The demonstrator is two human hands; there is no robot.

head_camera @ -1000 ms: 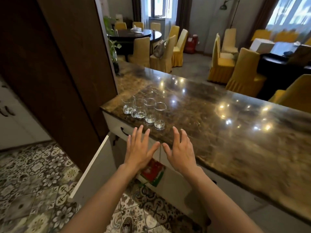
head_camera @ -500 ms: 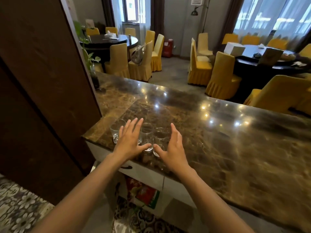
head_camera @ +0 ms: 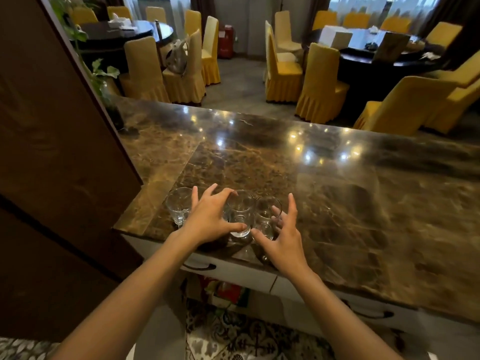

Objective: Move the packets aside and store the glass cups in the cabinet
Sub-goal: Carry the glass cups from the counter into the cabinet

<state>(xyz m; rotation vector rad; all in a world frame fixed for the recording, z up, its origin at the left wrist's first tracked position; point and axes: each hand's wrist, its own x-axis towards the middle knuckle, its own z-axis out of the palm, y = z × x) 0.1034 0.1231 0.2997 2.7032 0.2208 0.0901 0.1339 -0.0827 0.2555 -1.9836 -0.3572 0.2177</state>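
The glasses [head_camera: 241,213] stand in a tight row near the front left corner of the counter [head_camera: 337,203], upright and touching or almost touching each other. Three are clear to see; a fourth is probably hidden behind the left hand [head_camera: 210,216].

One second ago both hands were in front of the counter edge, flat and spread, well apart from the glasses. Half a second ago they were over the row. Now they have come down around it. The left hand is curled over the place between the first and third glass, with its thumb at the base of the third one. The right hand [head_camera: 281,233] is cupped at the right end glass, and some of its fingers [head_camera: 276,211] show through the glass wall. Both hands are open and curved, closing in; I cannot tell if either already presses on a glass.

This means, I think, the picking step is starting: the person wants to gather several glasses at once.

Below the counter a drawer handle [head_camera: 198,267] is seen, and under it a red and green packet [head_camera: 228,292] in the cabinet space. Behind the counter are yellow chairs [head_camera: 319,81] and dark tables.
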